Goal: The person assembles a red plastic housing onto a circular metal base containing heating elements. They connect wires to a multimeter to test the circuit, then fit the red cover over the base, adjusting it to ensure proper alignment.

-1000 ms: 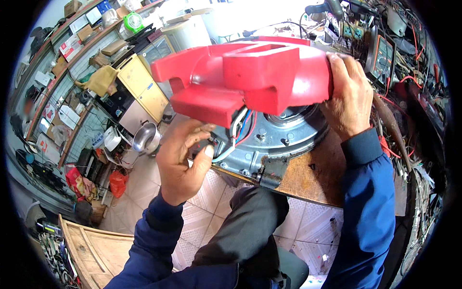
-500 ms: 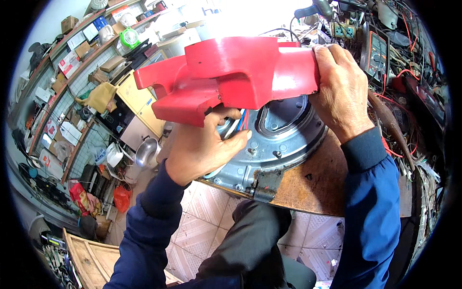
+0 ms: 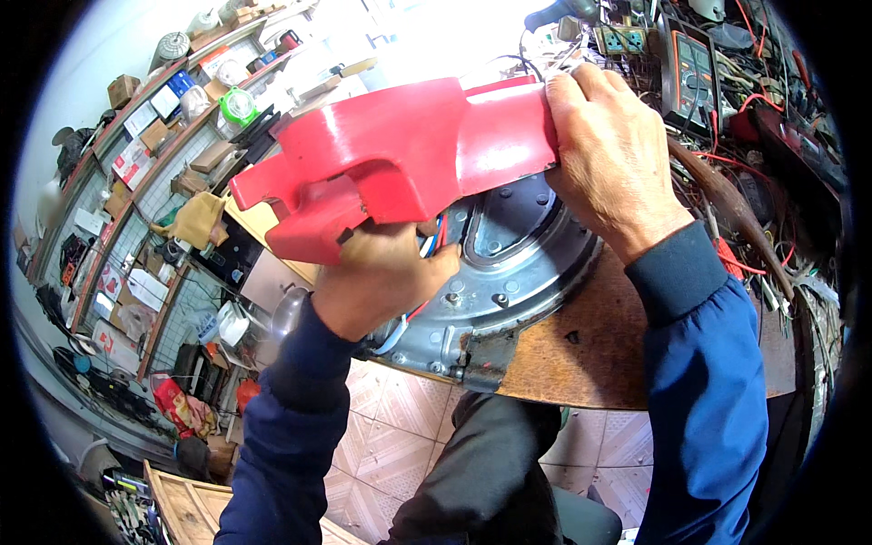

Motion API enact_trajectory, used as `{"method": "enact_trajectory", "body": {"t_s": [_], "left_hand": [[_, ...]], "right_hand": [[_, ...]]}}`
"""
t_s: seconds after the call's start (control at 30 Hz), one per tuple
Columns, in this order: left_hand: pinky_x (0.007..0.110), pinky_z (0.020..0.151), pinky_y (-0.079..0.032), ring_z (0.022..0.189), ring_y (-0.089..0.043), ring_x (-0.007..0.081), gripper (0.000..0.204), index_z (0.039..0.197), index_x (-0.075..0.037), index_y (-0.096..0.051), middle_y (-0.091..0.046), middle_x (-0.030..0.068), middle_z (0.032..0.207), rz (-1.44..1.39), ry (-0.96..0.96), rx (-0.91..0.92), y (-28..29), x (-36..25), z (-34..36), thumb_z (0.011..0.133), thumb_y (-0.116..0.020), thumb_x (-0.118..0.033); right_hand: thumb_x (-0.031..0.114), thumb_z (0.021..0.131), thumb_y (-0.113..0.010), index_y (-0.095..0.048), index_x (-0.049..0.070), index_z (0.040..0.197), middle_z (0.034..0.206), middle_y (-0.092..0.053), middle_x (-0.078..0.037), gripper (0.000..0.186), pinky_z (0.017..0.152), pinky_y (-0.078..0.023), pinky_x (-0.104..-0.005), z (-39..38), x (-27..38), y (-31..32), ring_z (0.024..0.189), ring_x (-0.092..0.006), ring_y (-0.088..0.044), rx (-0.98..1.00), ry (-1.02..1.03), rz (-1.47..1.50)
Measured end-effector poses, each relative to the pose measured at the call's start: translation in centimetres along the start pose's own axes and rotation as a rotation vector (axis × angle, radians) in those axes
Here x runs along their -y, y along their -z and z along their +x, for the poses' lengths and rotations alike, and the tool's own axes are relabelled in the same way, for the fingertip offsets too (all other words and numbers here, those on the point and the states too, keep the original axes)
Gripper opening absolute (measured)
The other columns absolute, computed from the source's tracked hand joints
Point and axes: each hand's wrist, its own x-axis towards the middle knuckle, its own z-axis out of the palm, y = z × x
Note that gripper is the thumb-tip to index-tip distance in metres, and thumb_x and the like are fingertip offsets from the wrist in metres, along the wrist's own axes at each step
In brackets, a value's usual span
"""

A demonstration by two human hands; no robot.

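A red plastic housing (image 3: 400,136), curved and hollow underneath, is held up tilted above the bench. My right hand (image 3: 613,150) grips its right end, thumb toward me and fingers over the top. Under its lower left edge, my left hand (image 3: 377,277) is curled round a bundle of blue, red and white wires (image 3: 441,229) that run up to the housing. Motion blurs that hand a little, and some of its fingers are hidden beneath the plastic. Below lies a round grey metal casting (image 3: 545,277) with bolts and a raised oval.
The casting rests on a worn wooden bench top (image 3: 590,345). At the right are a multimeter (image 3: 692,77), a wooden handle (image 3: 731,200) and tangled cables. Crowded shelves (image 3: 154,182) line the left wall. A wooden drawer-like box (image 3: 186,504) stands low at left, over a tiled floor.
The housing has moved left and tipped slightly, its left end lower. Both hands have shifted left with it, and the left hand has dropped a little with the wires.
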Motion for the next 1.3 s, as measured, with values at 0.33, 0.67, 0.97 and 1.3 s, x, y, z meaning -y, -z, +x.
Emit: {"method": "enact_trajectory", "body": {"t_s": [0.33, 0.67, 0.97, 1.3], "left_hand": [[0.036, 0.057, -0.048, 0.055, -0.059, 0.0230, 0.018, 0.081, -0.010, -0.067, -0.058, 0.0043, 0.065, -0.032, 0.121, 0.133, 0.8, -1.0, -0.1, 0.073, -0.080, -0.020], [0.037, 0.058, -0.050, 0.057, -0.062, 0.0255, 0.024, 0.082, -0.007, -0.067, -0.059, 0.0076, 0.065, 0.113, -0.021, 0.152, 1.2, -0.7, -0.3, 0.077, -0.081, -0.024], [0.034, 0.052, -0.046, 0.052, -0.056, 0.0171, 0.018, 0.087, -0.005, -0.068, -0.053, 0.0042, 0.063, -0.277, 0.315, 0.249, 2.7, -1.5, -0.5, 0.077, -0.079, -0.015], [0.028, 0.065, -0.051, 0.077, -0.064, 0.0083, 0.016, 0.098, -0.004, -0.070, -0.062, 0.0023, 0.078, -0.317, 0.235, 0.356, 2.8, -1.2, -0.7, 0.082, -0.070, -0.004]], "right_hand": [[0.002, 0.060, -0.079, -0.061, 0.000, 0.100, 0.102, -0.063, -0.017, 0.044, 0.080, -0.057, -0.0456, 0.0, -0.1, -0.1, 0.099, -0.0369, -0.064, -0.003, 0.000, -0.005], [0.003, 0.062, -0.078, -0.061, 0.000, 0.099, 0.100, -0.062, -0.016, 0.041, 0.079, -0.057, -0.0446, -0.3, -0.1, 0.0, 0.099, -0.0361, -0.063, -0.004, 0.004, 0.011], [0.002, 0.065, -0.075, -0.062, 0.000, 0.099, 0.099, -0.062, -0.015, 0.037, 0.078, -0.057, -0.0441, -0.5, 0.0, -0.1, 0.096, -0.0351, -0.064, -0.036, 0.016, 0.014], [0.003, 0.065, -0.076, -0.062, 0.000, 0.101, 0.100, -0.062, -0.015, 0.039, 0.077, -0.057, -0.0436, -0.6, 0.1, -0.3, 0.096, -0.0349, -0.064, -0.030, 0.012, -0.006]]}}
